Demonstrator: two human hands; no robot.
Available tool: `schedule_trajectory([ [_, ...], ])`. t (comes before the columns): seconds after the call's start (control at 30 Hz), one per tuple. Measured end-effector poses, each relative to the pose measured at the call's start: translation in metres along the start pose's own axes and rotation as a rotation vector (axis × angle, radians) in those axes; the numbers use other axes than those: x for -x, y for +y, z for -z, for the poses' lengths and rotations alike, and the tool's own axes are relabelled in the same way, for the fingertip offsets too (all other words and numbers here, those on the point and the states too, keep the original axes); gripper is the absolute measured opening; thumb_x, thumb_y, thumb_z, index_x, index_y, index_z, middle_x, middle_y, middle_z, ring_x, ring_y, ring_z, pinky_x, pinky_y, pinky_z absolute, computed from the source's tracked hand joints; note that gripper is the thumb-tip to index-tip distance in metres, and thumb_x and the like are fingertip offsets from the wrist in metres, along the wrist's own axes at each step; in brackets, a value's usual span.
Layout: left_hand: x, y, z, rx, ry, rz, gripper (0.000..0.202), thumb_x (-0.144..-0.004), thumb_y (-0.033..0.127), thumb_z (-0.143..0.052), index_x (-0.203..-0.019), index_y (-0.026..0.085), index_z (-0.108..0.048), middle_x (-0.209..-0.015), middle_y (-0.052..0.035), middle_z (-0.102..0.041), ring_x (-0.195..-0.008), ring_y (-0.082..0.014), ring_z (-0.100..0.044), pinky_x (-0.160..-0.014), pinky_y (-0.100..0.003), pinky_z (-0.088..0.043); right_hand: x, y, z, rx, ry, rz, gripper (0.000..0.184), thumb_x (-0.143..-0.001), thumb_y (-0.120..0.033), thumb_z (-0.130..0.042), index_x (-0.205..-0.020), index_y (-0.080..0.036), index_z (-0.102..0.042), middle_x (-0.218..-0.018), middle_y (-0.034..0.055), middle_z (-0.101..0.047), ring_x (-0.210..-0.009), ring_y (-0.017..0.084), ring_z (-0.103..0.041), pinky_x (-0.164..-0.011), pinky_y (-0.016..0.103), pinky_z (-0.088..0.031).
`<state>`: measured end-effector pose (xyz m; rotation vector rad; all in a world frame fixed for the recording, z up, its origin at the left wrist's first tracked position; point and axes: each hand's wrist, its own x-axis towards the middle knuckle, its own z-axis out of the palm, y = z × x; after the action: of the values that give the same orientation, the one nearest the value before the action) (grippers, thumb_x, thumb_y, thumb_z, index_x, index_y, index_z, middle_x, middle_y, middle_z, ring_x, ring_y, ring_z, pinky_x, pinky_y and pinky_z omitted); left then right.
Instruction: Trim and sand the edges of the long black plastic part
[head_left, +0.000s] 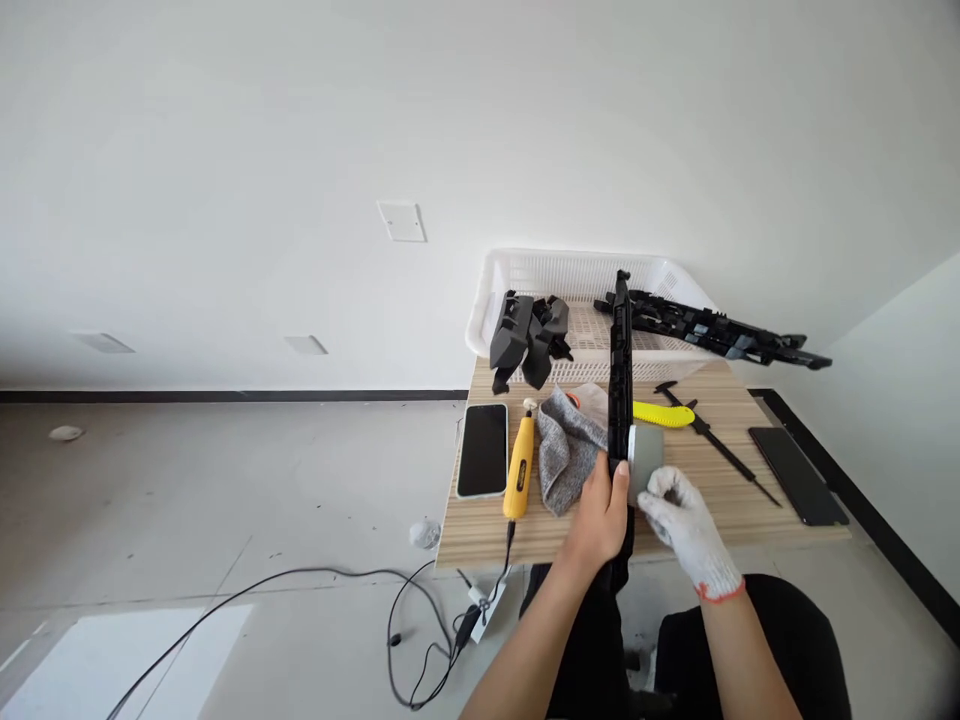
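Left hand (600,520), bare, clamped on the lower part of the long black strip (619,370); strip runs away from the person over the surface (720,505) to the white basket (570,275). Right hand (686,530), white glove, fingers closed on a grey pad (646,455) pressed to the strip's right side. Left of the strip: grey cloth (568,450), yellow rotary tool (520,467), white phone (484,450). Right: yellow knife (664,414) partly behind the strip, thin black tool (720,450), dark phone (796,475). Black parts (529,335) hang over the basket rim.
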<state>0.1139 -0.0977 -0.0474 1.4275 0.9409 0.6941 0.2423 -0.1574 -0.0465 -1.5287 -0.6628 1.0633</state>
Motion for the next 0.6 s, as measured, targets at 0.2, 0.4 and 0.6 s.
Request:
schedule_trajectory([
  [0.2,0.010,-0.006,0.001,0.019,-0.059,0.262,0.085,-0.097,0.068,-0.028,-0.158,0.009,-0.027,-0.165,-0.0156,-0.028,-0.155,-0.0288,-0.020,-0.127,-0.044,-0.017,0.001,0.002,0.003,0.007,-0.055,-0.147,0.046,-0.066,-0.038,-0.079,-0.067,-0.025,-0.034,-0.047,-0.0122,-0.034,-0.036,0.004,-0.024,-0.037,0.019,-0.017],
  [0.4,0.005,-0.007,-0.001,0.000,0.017,0.168,0.078,-0.098,0.065,-0.029,-0.157,0.014,-0.032,-0.163,-0.0129,-0.034,-0.154,-0.0282,-0.024,-0.126,-0.044,-0.019,0.000,-0.006,0.004,-0.028,-0.110,-0.105,0.047,-0.066,-0.036,-0.081,-0.068,-0.024,-0.036,-0.049,-0.0115,-0.035,-0.039,0.004,-0.025,-0.039,0.019,-0.018],
  [0.6,-0.003,-0.007,-0.006,-0.055,0.115,0.012,0.065,-0.101,0.059,-0.029,-0.144,0.013,-0.049,-0.147,-0.0164,-0.055,-0.142,-0.0285,-0.045,-0.120,-0.044,-0.031,-0.003,0.003,0.007,0.040,-0.137,0.091,0.037,-0.076,-0.035,-0.076,-0.074,-0.025,-0.040,-0.061,-0.0079,-0.043,-0.045,0.007,-0.031,-0.042,0.023,-0.024],
])
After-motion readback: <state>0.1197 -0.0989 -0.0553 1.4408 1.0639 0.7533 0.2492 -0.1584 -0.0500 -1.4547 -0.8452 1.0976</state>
